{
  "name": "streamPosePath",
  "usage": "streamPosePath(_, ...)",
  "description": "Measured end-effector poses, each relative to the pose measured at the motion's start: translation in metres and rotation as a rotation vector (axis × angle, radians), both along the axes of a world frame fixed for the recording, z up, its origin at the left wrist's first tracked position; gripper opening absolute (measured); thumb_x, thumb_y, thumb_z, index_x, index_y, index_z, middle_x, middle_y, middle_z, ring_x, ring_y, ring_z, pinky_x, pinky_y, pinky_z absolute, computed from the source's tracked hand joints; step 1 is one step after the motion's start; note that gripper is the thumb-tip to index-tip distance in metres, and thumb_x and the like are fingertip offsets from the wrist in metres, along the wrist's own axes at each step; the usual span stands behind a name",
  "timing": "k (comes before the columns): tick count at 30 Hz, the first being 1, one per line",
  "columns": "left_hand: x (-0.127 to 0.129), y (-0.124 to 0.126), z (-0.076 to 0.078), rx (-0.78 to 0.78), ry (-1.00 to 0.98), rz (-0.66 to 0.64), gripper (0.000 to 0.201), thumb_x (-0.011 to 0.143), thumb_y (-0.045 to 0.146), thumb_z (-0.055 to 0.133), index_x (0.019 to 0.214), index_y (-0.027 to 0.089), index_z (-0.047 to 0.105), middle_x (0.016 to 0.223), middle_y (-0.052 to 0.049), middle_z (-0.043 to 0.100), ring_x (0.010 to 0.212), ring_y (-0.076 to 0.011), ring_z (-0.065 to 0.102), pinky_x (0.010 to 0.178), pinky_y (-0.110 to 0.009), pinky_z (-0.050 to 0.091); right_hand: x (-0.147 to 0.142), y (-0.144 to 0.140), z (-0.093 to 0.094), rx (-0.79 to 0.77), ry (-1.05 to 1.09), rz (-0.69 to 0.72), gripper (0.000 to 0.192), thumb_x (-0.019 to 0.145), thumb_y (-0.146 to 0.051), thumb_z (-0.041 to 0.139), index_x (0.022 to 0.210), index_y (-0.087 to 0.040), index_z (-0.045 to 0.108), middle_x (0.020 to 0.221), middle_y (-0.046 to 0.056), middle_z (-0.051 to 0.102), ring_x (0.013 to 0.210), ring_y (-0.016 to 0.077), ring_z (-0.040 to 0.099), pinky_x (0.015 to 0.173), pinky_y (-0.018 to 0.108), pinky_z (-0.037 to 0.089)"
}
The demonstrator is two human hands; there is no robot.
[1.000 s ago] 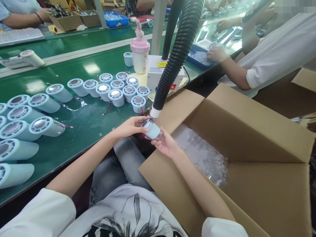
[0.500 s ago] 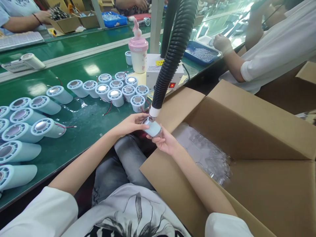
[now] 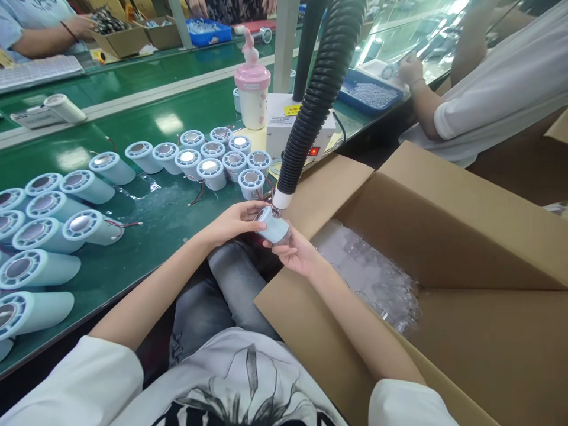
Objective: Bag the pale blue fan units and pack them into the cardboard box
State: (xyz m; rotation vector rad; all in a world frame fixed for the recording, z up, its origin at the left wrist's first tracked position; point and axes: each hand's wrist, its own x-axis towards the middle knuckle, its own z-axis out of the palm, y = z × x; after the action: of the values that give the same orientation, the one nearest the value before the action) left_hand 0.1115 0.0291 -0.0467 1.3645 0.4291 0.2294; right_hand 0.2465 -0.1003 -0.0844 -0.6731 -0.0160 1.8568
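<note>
The left hand and right hand are still holding the blue cylinder, long axis sloping between them, rimmed end seemingly leftward.

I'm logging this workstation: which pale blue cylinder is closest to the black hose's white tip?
The cylinder held between the left hand and right hand, right at the white tip; the other cylinders sit farther off on the green bench.
</note>
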Motion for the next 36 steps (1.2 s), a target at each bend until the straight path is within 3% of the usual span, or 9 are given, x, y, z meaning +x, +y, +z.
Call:
streamPosePath(3,-0.004,0.000,-0.001,0.012,-0.018,-0.020,0.060,0.061,0.020,0.082,0.116,0.015,0.060,0.123,-0.014,0.062,0.116,-0.0283,0.057,0.100,-0.040,0.043,-0.001,0.000,0.003,-0.008,-0.022,-0.013,0.053,0.099,-0.048,0.014,0.108,-0.015,0.054,0.068,0.008,0.066,0.036,0.0045,0.039,0.026,0.006,0.029)
streamPosePath(9,-0.022,-0.012,-0.001,0.088,-0.115,-0.092,0.063,0.057,0.007,0.082,0.113,0.020,0.056,0.132,-0.012,0.056,0.122,-0.0268,0.053,0.098,-0.039,0.047,-0.010,-0.015,0.019,-0.042,-0.224,-0.098,0.044,0.099,-0.044,0.025,0.106,-0.015,0.056,0.075,0.009,0.068,0.054,0.0111,0.061,0.029,0.010,0.030)
streamPosePath(16,-0.046,-0.029,0.012,0.202,-0.183,-0.079,0.062,0.060,0.001,0.078,0.114,0.022,0.055,0.136,-0.012,0.053,0.128,-0.0264,0.047,0.102,-0.037,0.044,-0.011,-0.037,0.039,-0.015,-0.417,-0.062,0.037,0.098,-0.041,0.031,0.089,-0.016,0.057,0.061,0.001,0.065,0.037,0.0061,0.052,0.033,0.012,0.035)
streamPosePath(18,-0.049,-0.033,0.010,0.198,-0.204,0.006,0.059,0.060,0.002,0.078,0.110,0.023,0.054,0.129,-0.010,0.058,0.120,-0.0240,0.054,0.095,-0.032,0.049,-0.004,-0.057,0.041,0.015,-0.474,-0.101,0.031,0.095,-0.043,0.038,0.093,-0.017,0.056,0.070,0.003,0.069,0.040,0.0070,0.056,0.034,0.013,0.038)
streamPosePath(22,-0.034,-0.057,-0.011,-0.027,-0.216,0.161,0.033,0.073,0.013,0.072,0.098,0.024,0.055,0.088,0.002,0.066,0.065,-0.0075,0.061,0.058,-0.015,0.048,0.001,-0.125,0.040,0.003,-0.619,-0.291,0.035,0.081,-0.053,0.058,0.095,-0.021,0.051,0.084,0.003,0.071,0.044,0.0092,0.060,0.035,0.015,0.039)
streamPosePath(26,0.003,-0.104,-0.034,-0.132,-0.060,-0.165,0.023,0.083,0.030,0.060,0.103,0.018,0.058,0.072,0.001,0.060,0.057,-0.0081,0.053,0.052,-0.018,0.043,-0.019,-0.173,0.028,-0.059,-0.715,-0.534,0.035,0.076,-0.051,0.063,0.092,-0.022,0.049,0.084,0.001,0.070,0.041,0.0099,0.059,0.032,0.017,0.037)
streamPosePath(28,0.020,-0.123,-0.038,-0.014,-0.032,-0.299,0.026,0.084,0.034,0.057,0.103,0.015,0.060,0.073,0.000,0.057,0.062,-0.0104,0.053,0.058,-0.023,0.045,-0.022,-0.178,0.018,-0.065,-0.663,-0.617,0.037,0.075,-0.053,0.062,0.091,-0.021,0.050,0.082,0.003,0.071,0.040,0.0103,0.058,0.031,0.017,0.035)
streamPosePath(30,0.034,-0.130,-0.037,0.203,-0.024,-0.310,0.033,0.084,0.035,0.057,0.111,0.016,0.058,0.077,0.000,0.055,0.066,-0.0120,0.052,0.062,-0.025,0.045,-0.016,-0.174,0.008,-0.082,-0.597,-0.700,0.042,0.073,-0.060,0.059,0.086,-0.021,0.051,0.073,0.003,0.068,0.039,0.0098,0.053,0.028,0.016,0.028)
streamPosePath(36,0.058,-0.121,-0.040,1.086,-0.121,-0.338,0.062,0.075,0.029,0.067,0.132,0.021,0.045,0.136,-0.013,0.044,0.115,-0.0285,0.045,0.097,-0.044,0.039,0.016,-0.156,-0.008,-0.184,-0.636,-0.811,0.050,0.067,-0.073,0.045,0.079,-0.025,0.045,0.064,0.000,0.060,0.035,0.0080,0.037,0.028,0.017,0.017)
